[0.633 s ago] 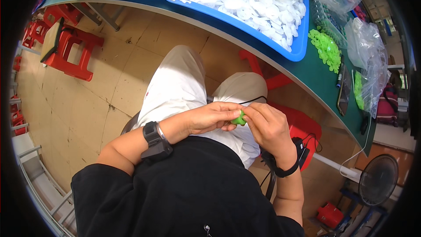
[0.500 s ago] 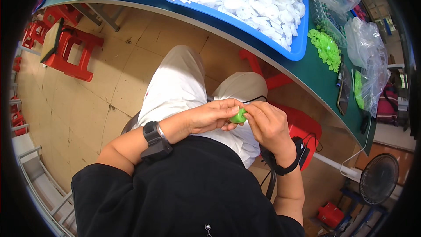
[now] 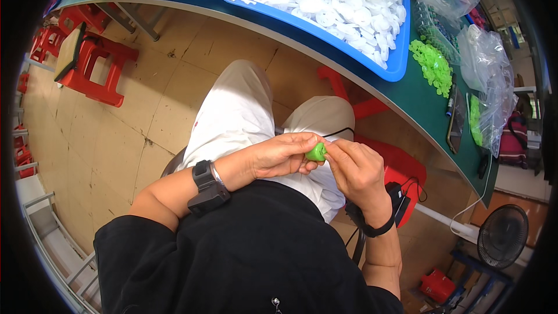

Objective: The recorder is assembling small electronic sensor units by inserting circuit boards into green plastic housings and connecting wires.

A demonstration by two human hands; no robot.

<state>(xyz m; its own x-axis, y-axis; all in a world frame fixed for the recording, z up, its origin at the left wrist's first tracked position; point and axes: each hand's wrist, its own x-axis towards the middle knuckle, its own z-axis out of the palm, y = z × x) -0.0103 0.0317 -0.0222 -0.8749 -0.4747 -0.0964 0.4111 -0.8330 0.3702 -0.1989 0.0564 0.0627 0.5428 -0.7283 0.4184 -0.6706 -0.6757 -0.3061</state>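
The person sits on a stool, and both hands meet over the lap, close to the body, where a small part is easy to steady and to see. The left hand (image 3: 278,156) curls around a small green plastic piece (image 3: 317,152), pinching it between thumb and fingertips so that it cannot turn. The right hand (image 3: 356,168) comes in from the other side with its fingertips pressed against the same piece, narrow and closed on it, likely pushing or fitting something into it; what exactly is too small to tell.

Ahead, the green worktop (image 3: 414,97) curves past within reach. A blue tray (image 3: 399,58) on it is heaped with white round plastic parts (image 3: 325,0), and a loose pile of green plastic pieces (image 3: 433,67) lies just beside the tray, so supplies sit close by. Clear plastic bags (image 3: 485,70) lie further right.
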